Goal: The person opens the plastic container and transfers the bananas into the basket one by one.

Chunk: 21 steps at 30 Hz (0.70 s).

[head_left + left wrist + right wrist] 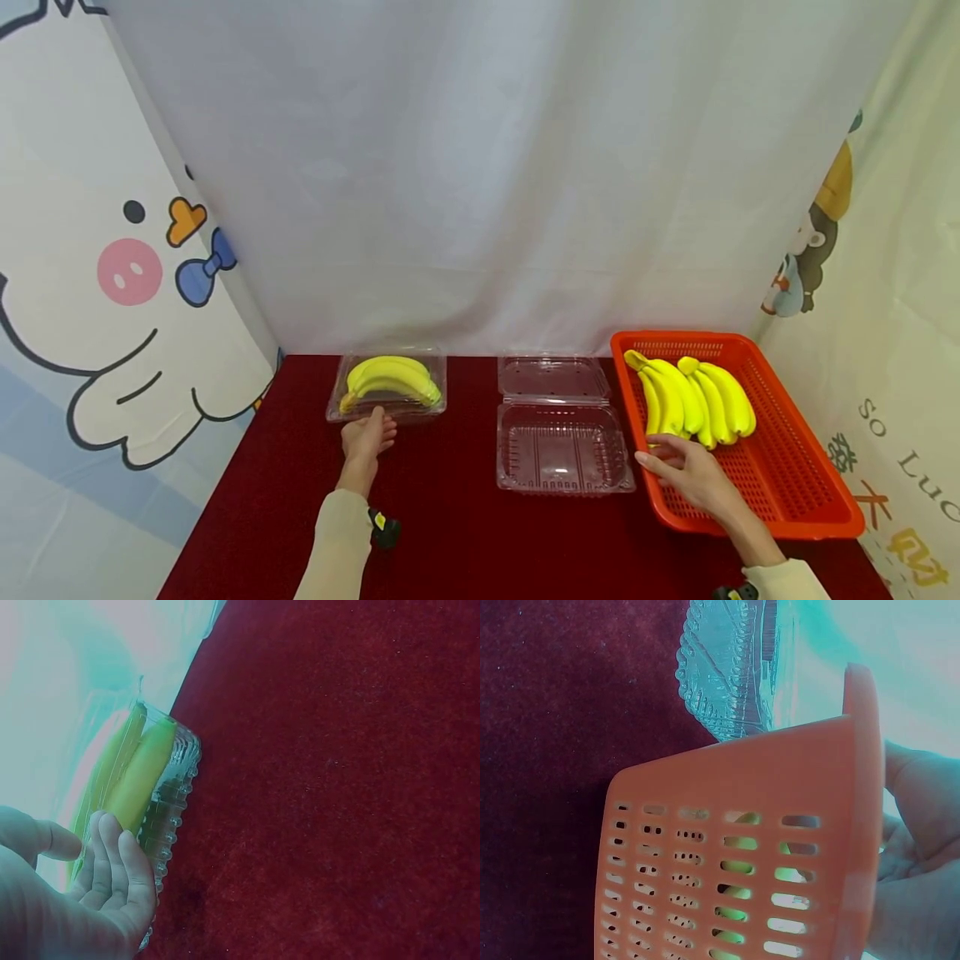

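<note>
A bunch of yellow bananas [390, 379] lies inside a clear plastic clamshell box [333, 406] at the back left. My left hand [367, 437] is right at the front edge of this box, fingers loosely bent and holding nothing; in the left wrist view, its fingertips overlap the box's ridged side [180, 761]. At the right, a red plastic basket [787, 475] holds two more banana bunches [671, 396]. Over the basket's left rim hangs my right hand [690, 475], its fingers relaxed close to the bananas' lower ends. In the right wrist view the basket wall partly hides that hand.
Between the hands, a second clear clamshell box [562, 483] stands with its lid [553, 377] folded back, beside the basket. Dark red cloth [450, 533] covers the table. A white curtain [450, 183] hangs behind, and printed cloths flank both sides.
</note>
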Each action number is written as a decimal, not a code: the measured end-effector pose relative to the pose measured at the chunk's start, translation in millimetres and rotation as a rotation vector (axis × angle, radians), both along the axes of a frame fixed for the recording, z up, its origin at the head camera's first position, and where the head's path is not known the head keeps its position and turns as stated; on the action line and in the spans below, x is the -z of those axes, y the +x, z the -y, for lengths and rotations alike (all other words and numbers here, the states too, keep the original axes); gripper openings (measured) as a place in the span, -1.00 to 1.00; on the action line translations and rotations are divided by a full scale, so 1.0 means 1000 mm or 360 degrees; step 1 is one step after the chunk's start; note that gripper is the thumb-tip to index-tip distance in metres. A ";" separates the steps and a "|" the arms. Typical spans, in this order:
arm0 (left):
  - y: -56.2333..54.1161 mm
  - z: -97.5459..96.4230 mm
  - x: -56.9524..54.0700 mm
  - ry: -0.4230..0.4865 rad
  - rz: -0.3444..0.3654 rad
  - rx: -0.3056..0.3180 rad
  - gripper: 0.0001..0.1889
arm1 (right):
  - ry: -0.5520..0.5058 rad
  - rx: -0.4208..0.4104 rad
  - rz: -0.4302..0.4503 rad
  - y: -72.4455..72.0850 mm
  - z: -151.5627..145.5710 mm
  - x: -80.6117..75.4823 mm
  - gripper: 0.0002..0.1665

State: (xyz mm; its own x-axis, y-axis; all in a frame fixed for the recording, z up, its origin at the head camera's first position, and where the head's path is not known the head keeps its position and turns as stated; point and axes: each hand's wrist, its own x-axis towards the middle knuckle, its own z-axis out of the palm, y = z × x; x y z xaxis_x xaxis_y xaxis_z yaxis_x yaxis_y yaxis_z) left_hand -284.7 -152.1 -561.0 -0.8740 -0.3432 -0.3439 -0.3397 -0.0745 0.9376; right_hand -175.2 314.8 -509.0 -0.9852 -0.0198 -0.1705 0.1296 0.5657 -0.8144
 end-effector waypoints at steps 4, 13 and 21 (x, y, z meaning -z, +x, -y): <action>0.003 0.001 0.002 0.0039 -0.0009 0.0001 -0.58 | 0.0006 -0.0003 0.0000 0.000 0.001 -0.001 -0.25; 0.011 0.001 0.003 0.0059 -0.0031 0.0015 -0.61 | 0.0008 0.0005 0.0012 0.000 0.000 0.000 -0.25; 0.024 0.004 0.003 0.0049 -0.0057 0.0076 -0.58 | 0.0006 0.0008 0.0019 -0.001 0.000 0.002 -0.25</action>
State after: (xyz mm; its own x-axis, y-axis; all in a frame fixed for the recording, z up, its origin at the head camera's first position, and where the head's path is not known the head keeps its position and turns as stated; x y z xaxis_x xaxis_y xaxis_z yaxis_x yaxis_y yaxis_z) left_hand -260.6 -155.8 -563.7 -0.9012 -0.2904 -0.3217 -0.3097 -0.0877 0.9468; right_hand -175.9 314.9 -511.0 -0.9832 -0.0142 -0.1820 0.1419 0.5680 -0.8107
